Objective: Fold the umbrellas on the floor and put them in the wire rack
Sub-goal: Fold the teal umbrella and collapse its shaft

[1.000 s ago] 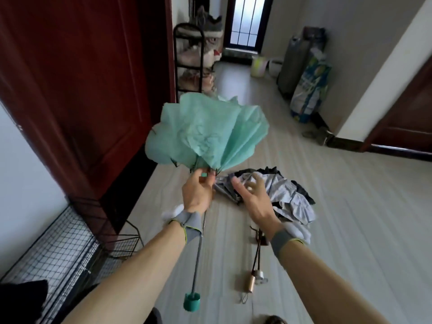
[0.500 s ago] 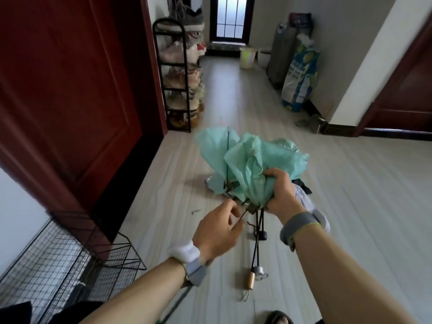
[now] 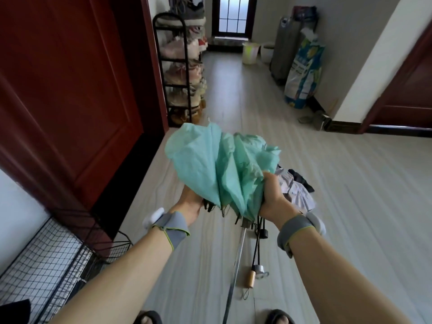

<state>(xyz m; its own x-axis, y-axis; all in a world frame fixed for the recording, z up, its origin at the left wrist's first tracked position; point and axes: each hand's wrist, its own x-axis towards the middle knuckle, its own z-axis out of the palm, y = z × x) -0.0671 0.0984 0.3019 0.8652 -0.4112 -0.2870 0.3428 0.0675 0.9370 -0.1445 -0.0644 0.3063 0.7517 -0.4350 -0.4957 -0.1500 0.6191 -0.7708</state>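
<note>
The sandals [image 3: 146, 318] stand at the bottom edge on the pale floor [image 3: 350, 206]; between them rises the thin metal shaft [image 3: 236, 260] of the mint umbrella [image 3: 219, 164], which is held in the air above the floor and well apart from the wire rack [image 3: 46, 265] at the lower left. The rack sits low against the wall, beside the red door [image 3: 70, 90]. Just right of the shaft the second umbrella [image 3: 295, 190] lies on the floor; its wooden handle [image 3: 251, 278] points toward the person and its crumpled grey and black canopy shows behind the right hand. The left hand [image 3: 189, 206] is under the left edge of the mint canopy; its fingers are hidden by the cloth, so I cannot tell whether it grips. The right hand [image 3: 273, 197] is clenched round the gathered cloth and rib ends on the right side; both wrists wear grey bands. The canopy is bunched and half collapsed, its folds fanning away from the person. Farther off a black shoe rack [image 3: 180, 66] full of shoes stands by the door frame; a printed sack [image 3: 304, 73] leans on the right wall, and a pale bucket [image 3: 250, 52] stands near the far door.
</note>
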